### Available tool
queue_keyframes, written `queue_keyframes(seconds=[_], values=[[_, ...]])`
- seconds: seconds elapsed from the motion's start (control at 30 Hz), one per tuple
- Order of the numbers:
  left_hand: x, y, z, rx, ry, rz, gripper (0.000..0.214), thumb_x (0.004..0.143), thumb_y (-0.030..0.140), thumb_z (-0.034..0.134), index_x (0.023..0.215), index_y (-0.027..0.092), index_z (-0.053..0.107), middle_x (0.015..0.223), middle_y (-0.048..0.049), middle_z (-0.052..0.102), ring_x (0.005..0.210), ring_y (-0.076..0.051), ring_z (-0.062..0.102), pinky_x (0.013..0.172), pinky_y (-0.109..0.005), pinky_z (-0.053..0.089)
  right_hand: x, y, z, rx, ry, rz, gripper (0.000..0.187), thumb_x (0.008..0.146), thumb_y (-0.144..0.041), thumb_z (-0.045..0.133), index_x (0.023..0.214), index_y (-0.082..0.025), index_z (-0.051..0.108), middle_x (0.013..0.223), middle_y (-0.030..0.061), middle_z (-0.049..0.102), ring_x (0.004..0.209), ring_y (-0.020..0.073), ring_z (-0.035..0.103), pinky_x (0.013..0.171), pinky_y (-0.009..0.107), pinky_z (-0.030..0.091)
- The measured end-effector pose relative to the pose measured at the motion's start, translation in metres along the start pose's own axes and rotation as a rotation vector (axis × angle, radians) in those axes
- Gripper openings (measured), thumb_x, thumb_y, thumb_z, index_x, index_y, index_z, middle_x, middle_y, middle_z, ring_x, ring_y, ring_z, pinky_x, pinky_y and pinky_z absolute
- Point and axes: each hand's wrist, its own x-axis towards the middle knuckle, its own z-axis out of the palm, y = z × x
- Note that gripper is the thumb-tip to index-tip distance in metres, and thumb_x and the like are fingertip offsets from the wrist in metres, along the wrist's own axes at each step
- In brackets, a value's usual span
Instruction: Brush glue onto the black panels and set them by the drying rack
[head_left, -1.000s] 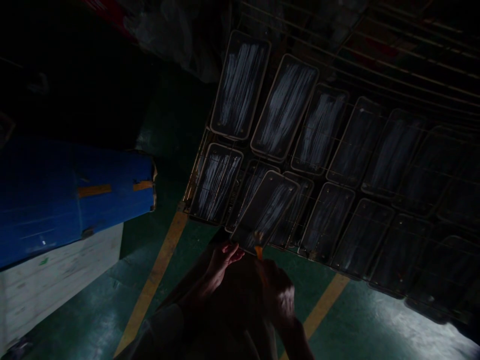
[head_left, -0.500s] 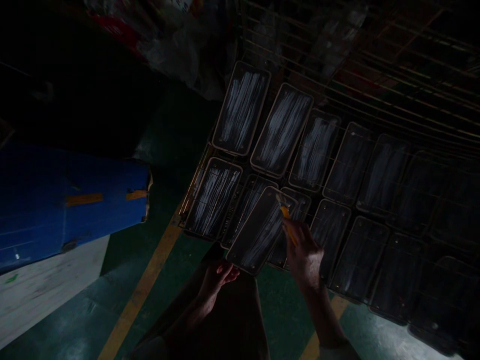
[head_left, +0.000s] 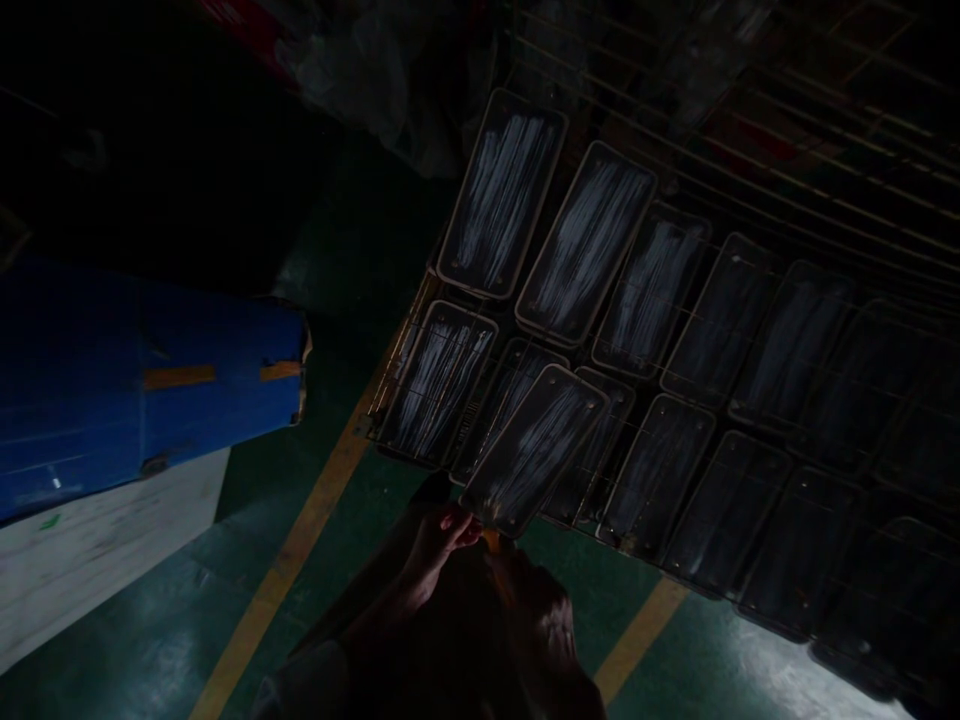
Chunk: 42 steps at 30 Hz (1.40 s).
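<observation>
My left hand [head_left: 441,540] grips the near end of a dark oblong panel [head_left: 536,448] streaked with white, holding it tilted above the wire rack [head_left: 397,370]. My right hand [head_left: 541,610] is closed on a small orange-handled brush [head_left: 491,541], whose tip sits at the panel's near edge. Several similar streaked panels [head_left: 501,190] lie in two rows on the rack beyond. The scene is very dark and my fingers show only faintly.
A blue carton [head_left: 150,380] with orange tape rests on a white board [head_left: 97,550] at the left. Yellow floor lines [head_left: 292,560] cross the green floor. Crumpled plastic sheeting [head_left: 375,70] lies behind the rack, and further wire shelves run to the upper right.
My right hand has drawn the brush back from the panel's far end down to its near edge. The left hand still holds the panel, which stays over the rack.
</observation>
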Motion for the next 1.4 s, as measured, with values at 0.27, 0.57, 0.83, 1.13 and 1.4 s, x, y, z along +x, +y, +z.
queue_keyframes(seconds=[0.27,0.57,0.83,1.13,1.4], values=[[0.001,0.005,-0.001,0.019,-0.060,0.024,0.045,0.071,0.054,0.077,0.087,0.013,0.071,0.081,-0.0084,0.073,0.076,-0.020,0.070,0.074,-0.034,0.056,0.067,0.043,-0.034,0.446,-0.088,0.233,0.021,0.098,-0.030,0.049,0.111,-0.025,0.064,0.102,0.0038,0.074,0.084,0.0152,0.072,0.071,0.024,0.057],[0.004,0.002,-0.002,0.021,-0.045,0.018,0.045,0.070,0.055,0.078,0.086,0.013,0.069,0.082,-0.0093,0.074,0.077,-0.021,0.071,0.073,-0.033,0.056,0.126,0.062,-0.082,0.076,0.339,0.118,0.019,0.097,-0.023,0.053,0.112,-0.023,0.065,0.103,0.0038,0.070,0.090,0.0146,0.069,0.073,0.024,0.054],[0.004,0.001,-0.004,0.050,-0.041,0.040,0.040,0.076,0.052,0.074,0.087,0.014,0.068,0.086,-0.0098,0.074,0.081,-0.022,0.071,0.076,-0.034,0.056,0.110,0.052,-0.049,-0.243,0.147,-0.087,0.034,0.093,-0.008,0.049,0.120,-0.022,0.063,0.108,0.0083,0.071,0.087,0.0198,0.067,0.068,0.030,0.053],[-0.002,0.012,0.000,0.058,-0.028,0.052,0.039,0.074,0.051,0.076,0.083,0.014,0.069,0.078,-0.0077,0.073,0.074,-0.020,0.069,0.072,-0.033,0.055,0.028,0.000,-0.010,0.030,-0.075,-0.005,0.030,0.096,-0.016,0.047,0.117,-0.027,0.065,0.101,0.0055,0.074,0.075,0.0156,0.068,0.063,0.024,0.054],[-0.001,0.013,-0.001,0.059,-0.059,0.041,0.040,0.075,0.051,0.075,0.086,0.013,0.068,0.081,-0.0082,0.072,0.076,-0.020,0.069,0.073,-0.034,0.055,0.033,0.032,-0.031,0.367,0.039,0.230,0.024,0.097,-0.020,0.049,0.116,-0.024,0.063,0.101,0.0046,0.071,0.089,0.0154,0.069,0.075,0.025,0.056]])
